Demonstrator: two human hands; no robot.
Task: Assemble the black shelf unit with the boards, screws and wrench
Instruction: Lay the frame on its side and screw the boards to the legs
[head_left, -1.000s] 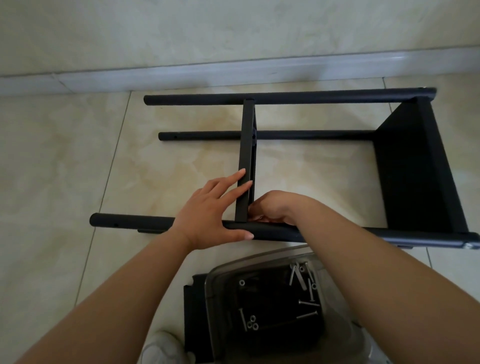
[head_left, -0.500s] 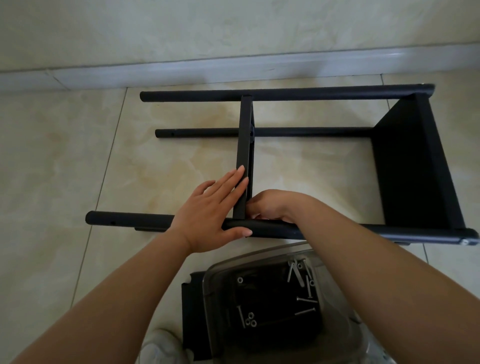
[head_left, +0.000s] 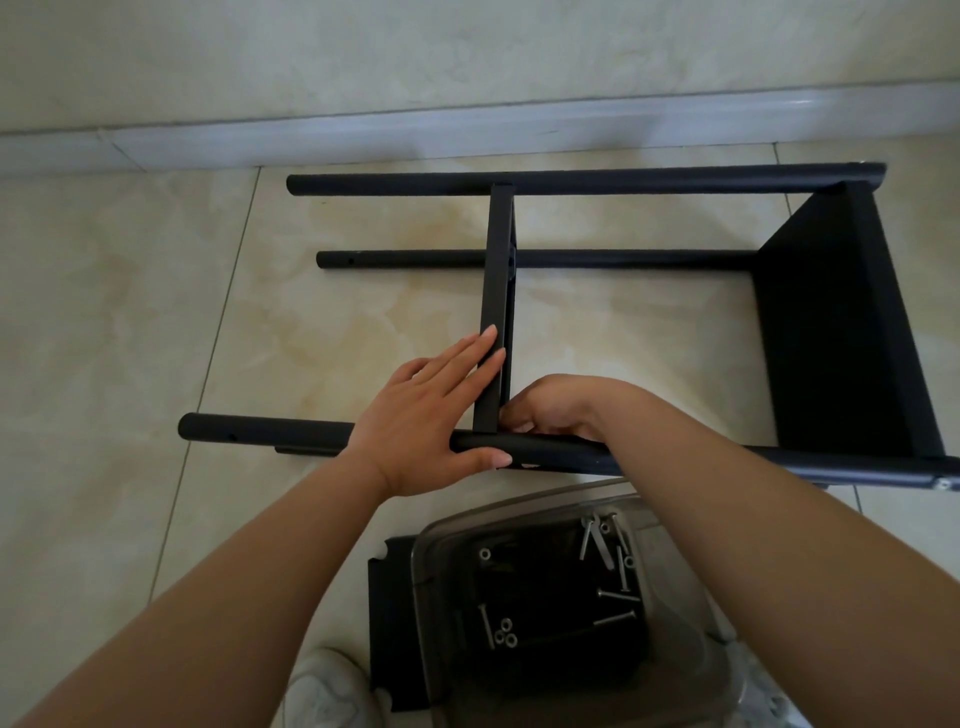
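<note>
Left hand (head_left: 426, 415) lies flat, fingers straight against the middle board (head_left: 496, 312), thumb on the near pole (head_left: 270, 431). Right hand (head_left: 558, 408) curls at the joint just right of that board; whether its grip holds anything I cannot tell. Shelf unit (head_left: 841, 332) lies sideways on the floor (head_left: 130, 312). Nearer, screws (head_left: 615, 566) sit in a clear tub (head_left: 691, 623).

Bare floor tile (head_left: 130, 338) lying open left of shelf unit (head_left: 841, 332). Gaps between near pole (head_left: 260, 430), middle pole (head_left: 623, 258) and far pole (head_left: 571, 183) staying passable, middle board (head_left: 497, 291) splitting them. Left hand (head_left: 426, 421) and right hand (head_left: 556, 405) crowding board's near corner. Clear tub (head_left: 670, 670) holding screws (head_left: 608, 545), sitting on spare board (head_left: 389, 623), blocking floor just below near pole.
</note>
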